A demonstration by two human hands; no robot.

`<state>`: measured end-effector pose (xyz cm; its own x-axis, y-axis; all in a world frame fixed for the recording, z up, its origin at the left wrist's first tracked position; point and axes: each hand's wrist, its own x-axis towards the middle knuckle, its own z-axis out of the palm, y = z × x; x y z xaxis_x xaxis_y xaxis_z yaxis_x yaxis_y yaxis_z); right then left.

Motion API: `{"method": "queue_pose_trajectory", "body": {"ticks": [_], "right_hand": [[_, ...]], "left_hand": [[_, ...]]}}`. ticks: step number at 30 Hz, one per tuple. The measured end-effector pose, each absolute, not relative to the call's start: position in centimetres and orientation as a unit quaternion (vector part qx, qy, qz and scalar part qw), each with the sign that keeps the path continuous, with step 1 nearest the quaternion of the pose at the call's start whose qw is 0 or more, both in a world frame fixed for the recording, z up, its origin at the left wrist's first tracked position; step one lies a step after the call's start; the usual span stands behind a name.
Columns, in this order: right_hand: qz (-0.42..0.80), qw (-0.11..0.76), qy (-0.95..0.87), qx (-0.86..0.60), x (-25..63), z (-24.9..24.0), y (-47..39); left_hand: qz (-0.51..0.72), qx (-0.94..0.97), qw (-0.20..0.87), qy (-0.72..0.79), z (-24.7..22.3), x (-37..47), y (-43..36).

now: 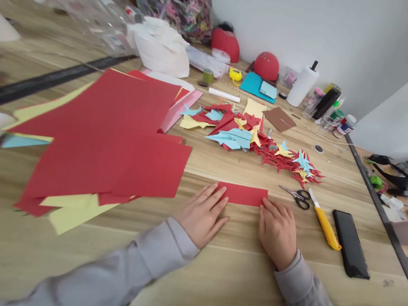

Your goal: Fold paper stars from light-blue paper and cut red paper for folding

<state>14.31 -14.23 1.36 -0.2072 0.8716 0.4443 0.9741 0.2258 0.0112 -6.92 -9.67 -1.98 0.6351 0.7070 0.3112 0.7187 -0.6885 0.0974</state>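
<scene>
A narrow red paper strip lies on the table in front of me, its long side running left to right. My left hand rests flat at the strip's left end, fingers stretched out and thumb apart. At the other end, my right hand has its fingers bent together over the strip's right edge, gripping it there. Left of my hands is a pile of large red paper sheets, with yellow sheets showing beneath. Beyond the strip lie many folded paper pieces in red, blue and yellow.
Right of my right hand lie small black scissors, a yellow utility knife and a black phone. A brown card, a tape measure and a white roll stand farther back. Plastic bottles lie at the back left.
</scene>
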Motion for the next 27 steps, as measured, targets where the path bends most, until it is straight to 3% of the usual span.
{"method": "queue_pose_trajectory", "body": {"ticks": [12,18,27], "right_hand": [[-0.126,0.106,-0.805,-0.571,11.3,1.7,-15.3],[-0.064,0.155,-0.805,-0.57,11.6,1.7,-14.5],[-0.001,0.16,-0.81,-0.564,11.8,2.3,-14.7]], "left_hand": [[-0.137,-0.855,-0.003,-0.5,1.2,-1.5,-4.4],[-0.139,-0.863,0.008,-0.486,0.9,0.6,-4.4],[-0.107,-0.873,0.004,-0.476,-0.2,1.1,-5.8]]}}
